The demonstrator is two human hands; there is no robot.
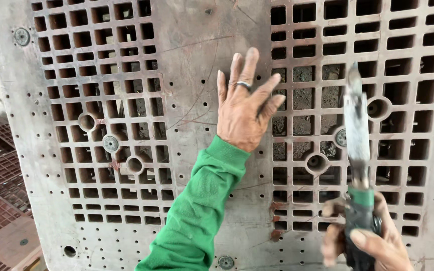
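Scraper [356, 125] in right hand [365, 241] fist.

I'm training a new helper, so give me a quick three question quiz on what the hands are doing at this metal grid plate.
1. True or false: the left hand lies flat on the plate.
2. What does the right hand hold? A) hammer B) scraper blade tool C) brush
3. What colour is the left sleeve?

Key: 1 true; 2 B; 3 green.
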